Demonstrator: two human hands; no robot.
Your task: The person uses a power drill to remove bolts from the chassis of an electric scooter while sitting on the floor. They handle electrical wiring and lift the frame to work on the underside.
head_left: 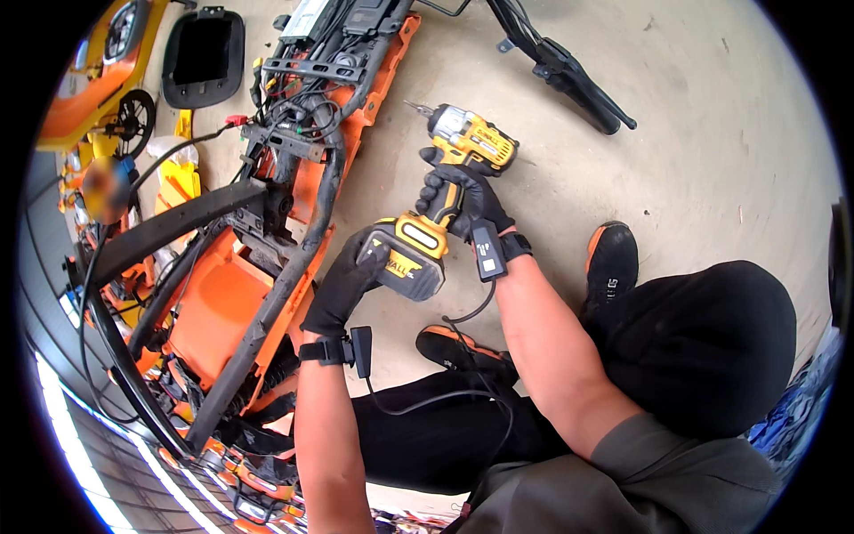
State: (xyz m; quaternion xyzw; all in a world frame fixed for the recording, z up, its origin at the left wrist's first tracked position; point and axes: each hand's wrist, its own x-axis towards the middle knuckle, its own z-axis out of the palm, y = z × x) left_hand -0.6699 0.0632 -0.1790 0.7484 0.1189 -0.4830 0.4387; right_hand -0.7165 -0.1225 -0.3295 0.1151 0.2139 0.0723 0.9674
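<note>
Both hands grip the drill (445,191): right hand (467,200) on handle, left hand (347,280) on battery.

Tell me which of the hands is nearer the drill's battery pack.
Left. The left hand cups the battery pack at the base of the yellow drill; the right hand grips the handle just above it.

Floor (712,116): bare pale concrete, scuffed, lit by bright even daylight. Lying on it: dismantled orange-and-black vehicle frame (267,267) with loose cables, black seat pan (203,55) at upper left, black bracket part (569,71) at top. Yellow bodywork panels (107,62) along left edge.
</note>
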